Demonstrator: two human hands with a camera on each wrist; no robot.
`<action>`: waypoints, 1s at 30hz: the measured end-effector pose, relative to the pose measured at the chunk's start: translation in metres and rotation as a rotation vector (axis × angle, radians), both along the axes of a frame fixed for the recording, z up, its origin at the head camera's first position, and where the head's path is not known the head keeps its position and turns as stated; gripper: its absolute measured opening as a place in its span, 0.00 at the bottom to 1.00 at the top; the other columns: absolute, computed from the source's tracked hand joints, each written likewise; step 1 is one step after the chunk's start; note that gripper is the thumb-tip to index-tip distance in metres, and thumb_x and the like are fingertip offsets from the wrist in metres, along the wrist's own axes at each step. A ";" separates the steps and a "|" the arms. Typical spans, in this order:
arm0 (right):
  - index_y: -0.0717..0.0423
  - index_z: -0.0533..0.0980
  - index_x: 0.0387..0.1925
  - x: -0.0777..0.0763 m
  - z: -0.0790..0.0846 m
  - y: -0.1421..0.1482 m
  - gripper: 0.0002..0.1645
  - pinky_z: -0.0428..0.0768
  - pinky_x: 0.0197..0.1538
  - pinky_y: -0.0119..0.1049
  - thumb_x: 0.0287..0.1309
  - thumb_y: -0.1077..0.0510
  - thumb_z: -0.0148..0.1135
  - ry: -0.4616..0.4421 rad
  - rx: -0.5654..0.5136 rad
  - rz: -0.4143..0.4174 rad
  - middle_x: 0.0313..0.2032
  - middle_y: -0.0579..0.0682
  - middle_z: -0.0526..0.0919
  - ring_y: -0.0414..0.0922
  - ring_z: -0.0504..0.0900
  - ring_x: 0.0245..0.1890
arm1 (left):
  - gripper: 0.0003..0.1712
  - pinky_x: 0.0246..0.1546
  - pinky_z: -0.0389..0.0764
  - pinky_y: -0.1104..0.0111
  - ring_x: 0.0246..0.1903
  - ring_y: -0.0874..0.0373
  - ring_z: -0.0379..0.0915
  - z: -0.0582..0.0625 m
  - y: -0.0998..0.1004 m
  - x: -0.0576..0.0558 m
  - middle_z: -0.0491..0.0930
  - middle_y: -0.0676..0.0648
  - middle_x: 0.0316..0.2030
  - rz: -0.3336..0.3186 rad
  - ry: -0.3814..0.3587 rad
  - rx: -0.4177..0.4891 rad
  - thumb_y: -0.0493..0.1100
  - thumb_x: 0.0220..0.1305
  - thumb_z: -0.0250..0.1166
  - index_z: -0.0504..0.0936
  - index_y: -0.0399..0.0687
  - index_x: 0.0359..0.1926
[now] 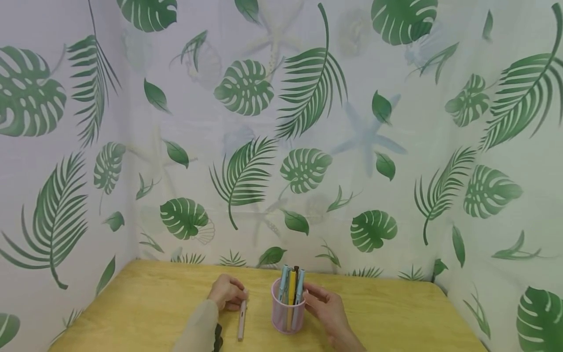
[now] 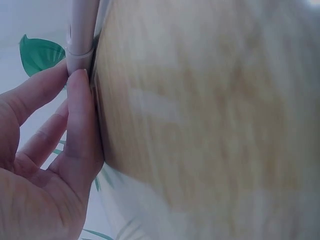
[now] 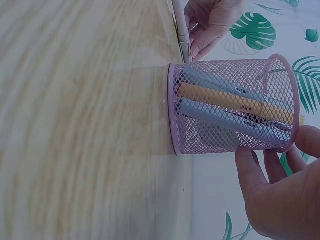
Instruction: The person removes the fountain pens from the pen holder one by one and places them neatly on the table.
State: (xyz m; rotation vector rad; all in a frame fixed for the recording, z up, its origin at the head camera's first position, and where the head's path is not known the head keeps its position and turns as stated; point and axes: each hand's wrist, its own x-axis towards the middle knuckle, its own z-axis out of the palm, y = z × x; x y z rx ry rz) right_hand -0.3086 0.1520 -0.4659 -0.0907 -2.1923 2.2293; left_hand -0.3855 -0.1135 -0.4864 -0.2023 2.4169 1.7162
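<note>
Before leaf-print sheeting [image 1: 303, 117], a left hand [image 1: 226, 293] pinches a pink pen [image 1: 241, 323] on a wood-grain tabletop [image 1: 154, 303], near a mesh pen cup [image 1: 278, 317] gripped by the right hand [image 1: 327, 312]. Mesh half-hides its blue pens [image 1: 300, 286] and yellow pen [image 1: 292, 287]; sleeve [image 1: 196, 328] cropped.

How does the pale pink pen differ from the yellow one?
The pale pink pen lies along the table; the yellow pen stands in the mesh cup. The left hand pinches the pale pink pen's far end, while no hand grips the yellow pen. Both are slim and straight.
</note>
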 end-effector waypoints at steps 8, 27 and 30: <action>0.66 0.73 0.60 -0.002 0.000 -0.002 0.24 0.80 0.56 0.45 0.65 0.61 0.61 0.009 0.010 0.004 0.62 0.66 0.74 0.56 0.77 0.59 | 0.12 0.21 0.83 0.66 0.20 0.58 0.78 0.000 0.000 0.001 0.84 0.44 0.23 0.023 0.006 0.018 0.27 0.52 0.70 0.81 0.33 0.39; 0.66 0.73 0.60 -0.002 -0.004 -0.001 0.25 0.81 0.55 0.45 0.63 0.61 0.63 0.012 -0.004 0.012 0.61 0.65 0.75 0.53 0.79 0.57 | 0.34 0.13 0.59 0.75 0.11 0.67 0.50 -0.004 -0.003 0.001 0.58 0.58 0.11 0.038 0.054 0.053 0.36 0.52 0.72 0.71 0.30 0.59; 0.66 0.73 0.60 -0.001 -0.001 -0.001 0.25 0.80 0.56 0.45 0.63 0.61 0.63 0.017 -0.007 0.005 0.62 0.66 0.74 0.54 0.79 0.57 | 0.33 0.14 0.60 0.76 0.11 0.67 0.51 -0.002 -0.003 0.002 0.60 0.58 0.13 0.036 0.072 0.081 0.36 0.52 0.72 0.72 0.30 0.58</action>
